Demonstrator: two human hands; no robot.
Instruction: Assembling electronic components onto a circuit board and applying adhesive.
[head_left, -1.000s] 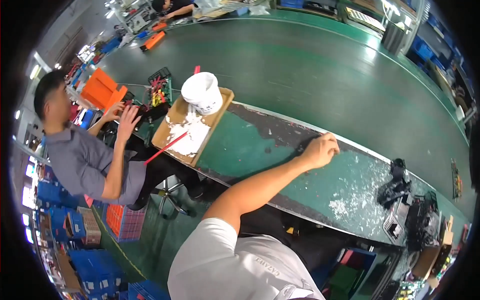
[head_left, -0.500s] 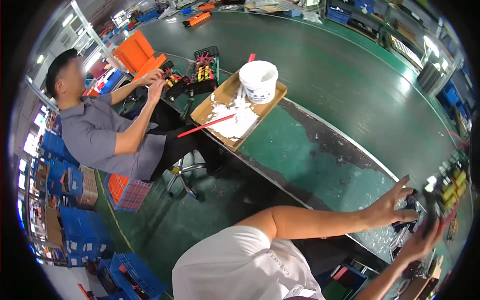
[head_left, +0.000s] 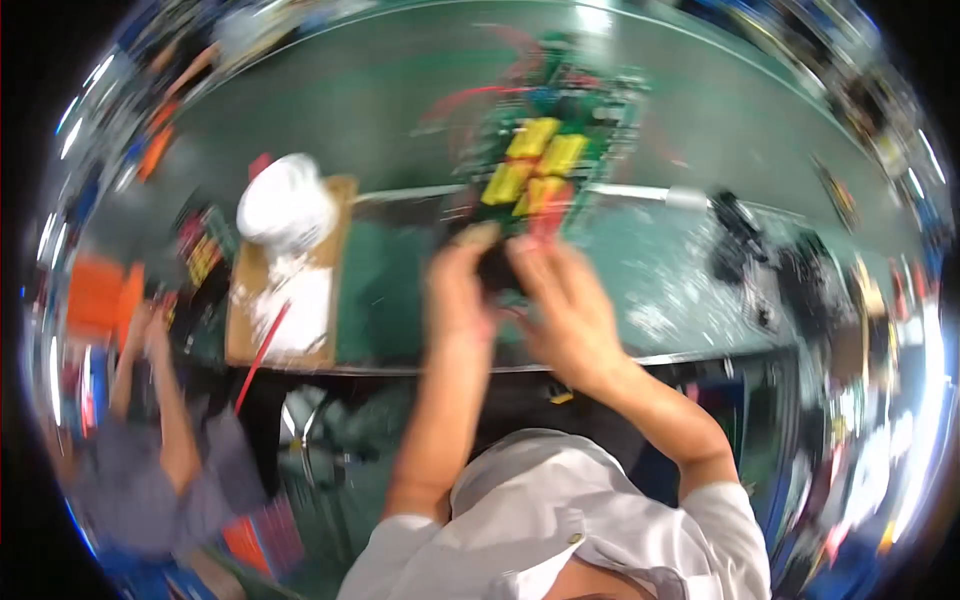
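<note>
Both my hands are closed on the near, black end of a green circuit board assembly (head_left: 540, 160) over the middle of the bench. The board carries yellow blocks and loose red wires, all smeared by motion. My left hand (head_left: 460, 285) grips the left side, fingers partly blurred. My right hand (head_left: 568, 315) grips the right side with its fingers at the black part. The board's far end reaches beyond the white strip on the bench. What the fingertips touch underneath is hidden.
Left on the green bench (head_left: 400, 270), a cardboard tray (head_left: 342, 250) holds white paste, a white bucket (head_left: 288, 205) and a red stick (head_left: 268, 345). Dark parts (head_left: 740, 240) lie at right. A co-worker (head_left: 165, 470) sits at far left, near another board (head_left: 200, 250).
My view has swung right. The circuit board assembly, earlier at far right with my left hand spread beside it, is now in front of me between both hands.
</note>
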